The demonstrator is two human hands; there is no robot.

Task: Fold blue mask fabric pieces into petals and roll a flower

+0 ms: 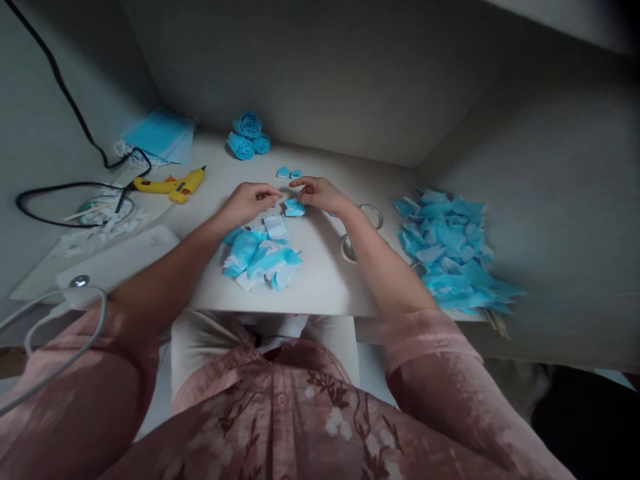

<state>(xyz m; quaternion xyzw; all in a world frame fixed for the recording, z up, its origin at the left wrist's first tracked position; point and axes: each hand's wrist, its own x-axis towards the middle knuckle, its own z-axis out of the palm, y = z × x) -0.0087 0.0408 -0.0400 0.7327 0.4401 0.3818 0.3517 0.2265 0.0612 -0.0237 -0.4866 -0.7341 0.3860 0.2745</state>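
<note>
My left hand [254,202] is just above the table, its thumb and fingertips pinched together; anything between them is too small to make out. Facing it, my right hand [323,195] has its index finger stretched toward the left, while its other fingers curl against a small folded blue fabric piece [295,209]. Just beyond the hands lie two small folded blue pieces [283,172]. Nearer to me is a loose pile of blue and white fabric pieces [260,259], with a whitish piece [276,228] at its top edge.
Blue rosettes [249,137] stand at the back. On the left are a yellow glue gun [173,185], flat blue face masks [160,137], a black cord [60,77] and a white power bank [120,263]. Two rings [373,217] lie by my right forearm, near a large blue heap [445,240].
</note>
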